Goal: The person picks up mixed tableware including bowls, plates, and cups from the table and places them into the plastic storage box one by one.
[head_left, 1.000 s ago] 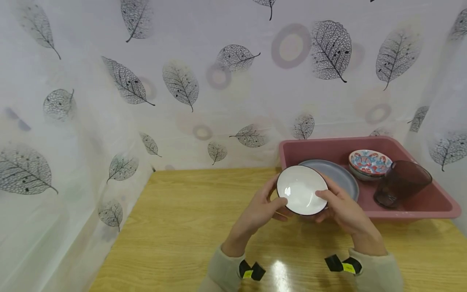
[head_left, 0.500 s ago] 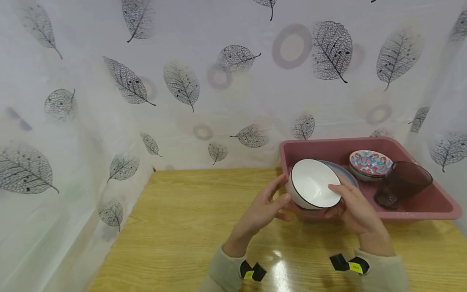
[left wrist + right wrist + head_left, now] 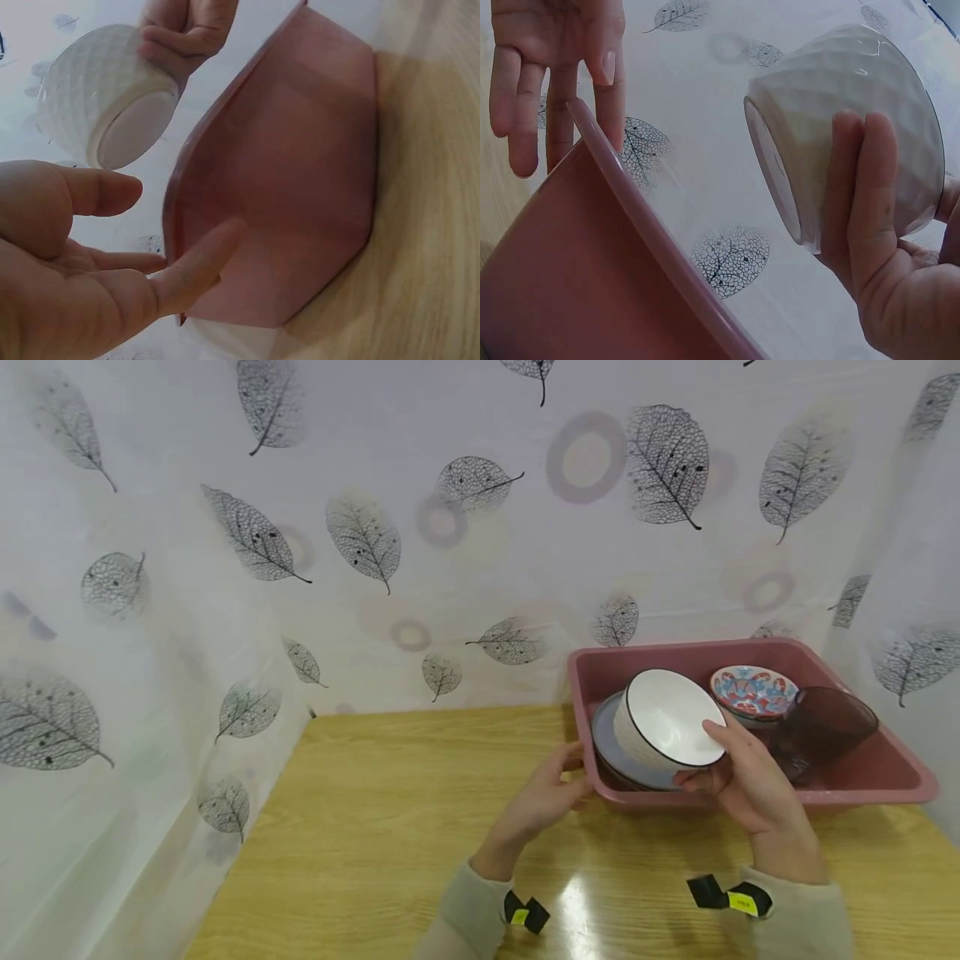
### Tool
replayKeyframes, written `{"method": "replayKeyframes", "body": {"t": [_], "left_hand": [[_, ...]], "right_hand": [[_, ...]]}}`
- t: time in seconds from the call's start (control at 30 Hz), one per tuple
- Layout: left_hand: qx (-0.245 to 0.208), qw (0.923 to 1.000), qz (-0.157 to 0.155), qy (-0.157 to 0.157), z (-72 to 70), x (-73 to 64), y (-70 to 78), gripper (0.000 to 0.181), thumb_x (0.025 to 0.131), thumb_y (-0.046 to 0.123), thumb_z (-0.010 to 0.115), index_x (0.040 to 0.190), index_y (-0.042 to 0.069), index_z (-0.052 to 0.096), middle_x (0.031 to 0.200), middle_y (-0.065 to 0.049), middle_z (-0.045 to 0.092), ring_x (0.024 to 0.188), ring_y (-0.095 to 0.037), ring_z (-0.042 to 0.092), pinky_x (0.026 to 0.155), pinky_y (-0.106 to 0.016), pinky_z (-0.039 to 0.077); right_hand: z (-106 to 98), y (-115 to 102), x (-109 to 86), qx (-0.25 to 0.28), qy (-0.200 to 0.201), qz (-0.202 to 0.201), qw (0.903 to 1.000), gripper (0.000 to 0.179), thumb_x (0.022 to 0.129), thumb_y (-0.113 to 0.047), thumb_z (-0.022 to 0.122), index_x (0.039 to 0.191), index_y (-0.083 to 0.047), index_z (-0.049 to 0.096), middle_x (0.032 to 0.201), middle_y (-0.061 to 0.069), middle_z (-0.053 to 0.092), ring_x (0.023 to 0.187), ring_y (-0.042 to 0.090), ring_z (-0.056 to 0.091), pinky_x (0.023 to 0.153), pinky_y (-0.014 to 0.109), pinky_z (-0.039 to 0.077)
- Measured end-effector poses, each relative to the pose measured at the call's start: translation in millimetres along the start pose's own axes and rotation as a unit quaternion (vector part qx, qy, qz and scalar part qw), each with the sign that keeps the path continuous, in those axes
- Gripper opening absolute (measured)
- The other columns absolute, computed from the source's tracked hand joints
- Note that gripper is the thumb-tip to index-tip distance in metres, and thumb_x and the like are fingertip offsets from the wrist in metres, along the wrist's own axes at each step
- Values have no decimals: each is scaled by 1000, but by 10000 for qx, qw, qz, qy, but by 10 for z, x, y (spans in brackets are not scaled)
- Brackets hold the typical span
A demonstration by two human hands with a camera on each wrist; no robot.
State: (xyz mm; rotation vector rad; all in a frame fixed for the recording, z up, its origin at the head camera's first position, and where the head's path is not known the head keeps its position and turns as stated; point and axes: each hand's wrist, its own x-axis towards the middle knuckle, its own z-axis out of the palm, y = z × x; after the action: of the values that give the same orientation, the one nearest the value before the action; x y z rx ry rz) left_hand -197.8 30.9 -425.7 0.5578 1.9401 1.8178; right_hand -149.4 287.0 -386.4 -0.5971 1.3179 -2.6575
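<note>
A white bowl [image 3: 671, 714] with a dark rim and a diamond-textured outside is tilted above the left part of a pink basin [image 3: 873, 796]. My right hand [image 3: 761, 789] holds it by its right side, thumb at the rim and fingers under the outer wall. Seen from the right wrist, the bowl [image 3: 855, 90] is clear of the basin's rim. My left hand [image 3: 543, 797] is at the basin's left front corner, fingers relaxed and holding nothing. The left wrist view shows its fingers [image 3: 199, 266] spread beside the basin's outer wall; whether they touch it I cannot tell.
Inside the basin lie a grey-blue plate [image 3: 609, 735], partly hidden under the white bowl, a red-and-blue patterned bowl [image 3: 753, 689] and a tilted dark translucent cup [image 3: 828, 731]. The wooden table [image 3: 390, 827] extends left. A leaf-print sheet [image 3: 420, 568] hangs behind.
The white bowl has moved right and over the basin, tipping from nearly facing me to more upright. My left hand has let go of it and come to the basin's corner.
</note>
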Motion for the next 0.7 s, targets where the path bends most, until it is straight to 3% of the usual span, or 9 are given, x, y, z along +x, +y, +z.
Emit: {"method": "replayKeyframes", "body": {"t": [0.13,0.4,0.53,0.7], "left_hand": [[-603,9978,23,288,84,30,-43,53,97,6,61,144,1,38,121,-18,55,96,-22,65,88,-43,59],[-1166,9893,-68,872,178,98,-142,52,93,-3,61,139,-2,37,95,-12,60,75,-16,64,82,-55,59],[-1646,9827,-236,815,182,128,-167,48,93,-6,60,136,-5,39,95,-17,63,73,-17,66,78,-50,61],[-1932,9782,-386,651,163,137,-164,41,95,-6,57,133,-7,42,103,-27,64,75,-17,67,74,-40,63]], "right_hand": [[-13,3,11,196,54,-46,9998,44,110,-10,20,141,-16,51,107,16,72,74,31,73,68,37,63],[-52,32,-10,542,231,-120,9982,41,110,-10,21,138,-14,50,109,18,70,75,34,73,67,40,63],[-74,44,-7,595,320,-133,9976,39,110,-10,22,138,-13,47,109,19,69,76,34,73,68,41,63],[-110,31,19,699,383,-116,9968,33,109,-10,22,141,-13,31,112,17,67,79,34,73,72,42,63]]}}
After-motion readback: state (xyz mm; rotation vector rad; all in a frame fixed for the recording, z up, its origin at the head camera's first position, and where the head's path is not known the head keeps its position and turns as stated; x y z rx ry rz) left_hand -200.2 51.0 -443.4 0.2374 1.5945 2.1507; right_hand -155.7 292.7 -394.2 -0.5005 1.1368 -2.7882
